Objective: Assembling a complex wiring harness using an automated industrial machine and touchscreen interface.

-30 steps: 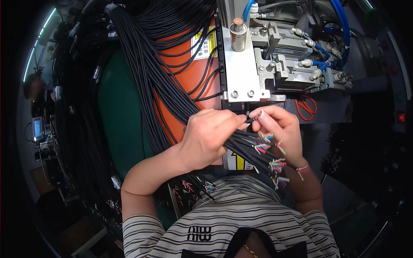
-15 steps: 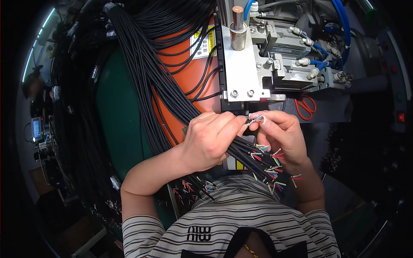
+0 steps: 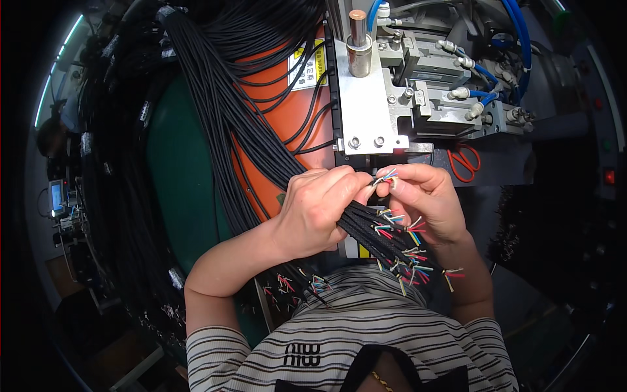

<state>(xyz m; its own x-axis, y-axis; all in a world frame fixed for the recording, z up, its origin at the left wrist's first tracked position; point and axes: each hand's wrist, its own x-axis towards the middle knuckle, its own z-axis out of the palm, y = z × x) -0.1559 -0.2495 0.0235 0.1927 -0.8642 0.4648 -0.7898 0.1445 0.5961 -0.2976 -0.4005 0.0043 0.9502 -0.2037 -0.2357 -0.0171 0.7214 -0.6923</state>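
Observation:
My left hand [image 3: 320,208] is closed round a bundle of black cables [image 3: 261,140] and pinches the end of one cable between thumb and forefinger. Thin coloured wires [image 3: 390,175] fan out from that end. At those wires, the thumb and forefinger of my right hand [image 3: 424,199] pinch together. Below my hands hang the other cable ends [image 3: 398,255], with short red, white, blue and yellow wires splayed out. Another group of stripped cable ends [image 3: 287,284] lies lower left, beneath my left forearm.
Ahead stands a metal machine plate [image 3: 366,111] with pneumatic cylinders [image 3: 450,72] and blue air hoses [image 3: 524,39]. Orange-handled scissors [image 3: 464,163] lie right of it. An orange surface [image 3: 274,108] and a green one [image 3: 176,163] lie under the cables. More black cables [image 3: 117,215] hang at left.
The held wires have shifted slightly between my fingers. The hanging cable ends below have swung a little and spread differently. Both hands stay in nearly the same place.

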